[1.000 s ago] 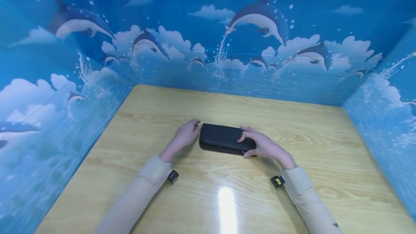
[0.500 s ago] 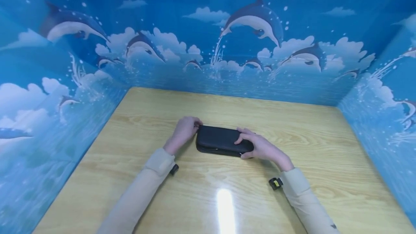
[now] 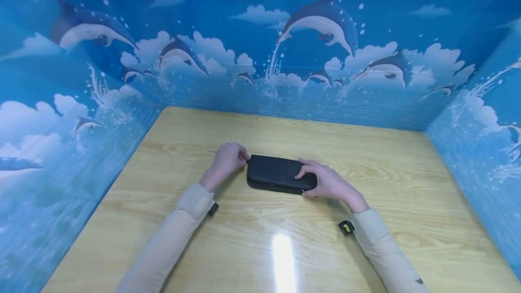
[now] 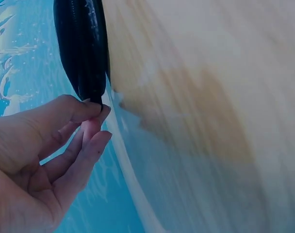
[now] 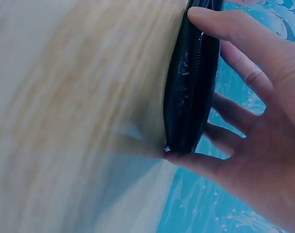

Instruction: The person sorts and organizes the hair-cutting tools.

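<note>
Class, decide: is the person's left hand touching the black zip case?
Touching. The left wrist view shows the left hand pinching the end of the black zip case with thumb and fingertips.

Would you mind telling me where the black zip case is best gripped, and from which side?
Probably across its short width near one end, from above. The black zip case lies flat and long on the wooden table, slim enough to span. The right hand holds its right end that way; the left hand pinches the left tip.
</note>
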A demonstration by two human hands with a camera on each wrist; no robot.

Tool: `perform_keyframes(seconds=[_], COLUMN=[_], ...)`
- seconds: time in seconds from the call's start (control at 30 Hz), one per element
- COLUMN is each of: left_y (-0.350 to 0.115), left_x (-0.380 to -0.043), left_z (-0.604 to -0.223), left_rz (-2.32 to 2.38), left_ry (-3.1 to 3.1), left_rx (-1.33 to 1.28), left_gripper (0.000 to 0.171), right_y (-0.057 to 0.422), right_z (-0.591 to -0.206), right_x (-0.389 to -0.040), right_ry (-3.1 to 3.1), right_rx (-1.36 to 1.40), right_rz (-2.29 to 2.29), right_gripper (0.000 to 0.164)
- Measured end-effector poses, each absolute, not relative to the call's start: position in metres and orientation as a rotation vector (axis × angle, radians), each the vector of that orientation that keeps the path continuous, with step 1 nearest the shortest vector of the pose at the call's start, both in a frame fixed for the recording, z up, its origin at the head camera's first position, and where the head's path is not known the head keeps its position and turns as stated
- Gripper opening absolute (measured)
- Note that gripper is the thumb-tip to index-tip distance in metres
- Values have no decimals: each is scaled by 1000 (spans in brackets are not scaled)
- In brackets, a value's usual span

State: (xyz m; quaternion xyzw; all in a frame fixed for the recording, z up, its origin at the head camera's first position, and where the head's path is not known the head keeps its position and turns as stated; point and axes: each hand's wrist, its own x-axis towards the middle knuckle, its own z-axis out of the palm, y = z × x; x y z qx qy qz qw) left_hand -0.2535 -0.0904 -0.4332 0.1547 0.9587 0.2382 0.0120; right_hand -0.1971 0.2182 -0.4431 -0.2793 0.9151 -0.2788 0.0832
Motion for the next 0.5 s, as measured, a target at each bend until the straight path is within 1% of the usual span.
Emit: perform_keyframes(seconds=[0.2,0.5], left_y=[-97,-106], left_x=[-250,-241], left_z=[-431,-429], left_rz=[757,721], left_ry=[2970,2969], left_rx=[535,721], left_gripper=[11,12], right_y=[219,219], right_z=[-443,-446], right_x=[-196,-195], right_ry=[2741,2746], right_rx=[-805,-799], right_rz=[-855,-861], right_gripper=[38,36])
